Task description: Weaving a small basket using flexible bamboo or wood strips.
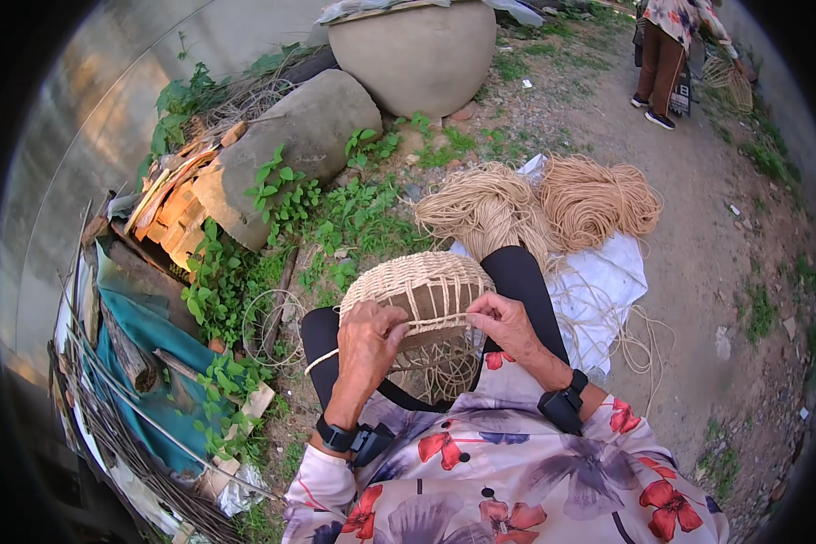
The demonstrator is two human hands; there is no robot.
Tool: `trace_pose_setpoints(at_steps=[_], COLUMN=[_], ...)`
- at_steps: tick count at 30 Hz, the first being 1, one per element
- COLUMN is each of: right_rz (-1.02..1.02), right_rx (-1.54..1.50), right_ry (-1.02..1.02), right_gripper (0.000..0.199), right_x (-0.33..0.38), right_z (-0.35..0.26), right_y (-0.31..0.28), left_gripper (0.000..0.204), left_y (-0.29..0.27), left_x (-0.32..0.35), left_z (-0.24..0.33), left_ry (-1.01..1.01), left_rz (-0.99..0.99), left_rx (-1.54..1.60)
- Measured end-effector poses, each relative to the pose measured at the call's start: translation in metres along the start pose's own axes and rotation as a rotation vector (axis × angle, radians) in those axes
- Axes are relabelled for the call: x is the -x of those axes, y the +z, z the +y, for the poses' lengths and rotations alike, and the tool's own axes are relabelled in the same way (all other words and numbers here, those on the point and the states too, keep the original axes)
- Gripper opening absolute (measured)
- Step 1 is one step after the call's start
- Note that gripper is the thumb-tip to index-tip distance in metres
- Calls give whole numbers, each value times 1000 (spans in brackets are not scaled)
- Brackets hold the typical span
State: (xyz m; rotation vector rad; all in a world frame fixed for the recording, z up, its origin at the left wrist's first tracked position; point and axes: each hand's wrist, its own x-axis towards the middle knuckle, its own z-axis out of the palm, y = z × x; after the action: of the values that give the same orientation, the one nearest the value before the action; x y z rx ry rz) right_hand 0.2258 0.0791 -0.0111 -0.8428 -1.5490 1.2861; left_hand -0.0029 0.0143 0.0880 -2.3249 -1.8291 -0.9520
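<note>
Weaving step, I'd judge: left hand [369, 335] pinches pale cord [435, 322], right hand [506, 325] pinches cord too (same strand, probably). Rounded basket [417, 269] sits between my knees [521, 272], dense ropey weave up top, open strands nearer me. Next move likely calls for tension, then tucking. Twisted tan coils [598, 201] heap at the white sheet's [624, 263] far edge.

Cream basket [417, 275]; tan rope [598, 204]; pink floral shirt [517, 480].

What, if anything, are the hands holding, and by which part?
A pale cord: the left hand pinches it at one spot, the right hand farther right, with the stretch between crossing the basket.
</note>
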Motion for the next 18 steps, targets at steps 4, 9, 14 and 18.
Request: trace_pose_setpoints(at_steps=[4,9,14,18], right_rz=[-1,18,-2,-13], right_rx=[6,-96,-387,-635], right_ry=[-4,43,150,173], right_gripper=[11,10,11,11], right_x=[1,1,-3,-11], right_z=[-2,3,-11,-31], right_y=[-1,0,-4,4], left_gripper=[13,12,11,8], left_y=[1,2,1,3], left_x=[0,0,-1,-2], left_z=[0,4,5,4], left_ry=[52,65,75,86], left_rz=[-26,-34,-36,-33], left_rx=[-37,-41,-38,-44])
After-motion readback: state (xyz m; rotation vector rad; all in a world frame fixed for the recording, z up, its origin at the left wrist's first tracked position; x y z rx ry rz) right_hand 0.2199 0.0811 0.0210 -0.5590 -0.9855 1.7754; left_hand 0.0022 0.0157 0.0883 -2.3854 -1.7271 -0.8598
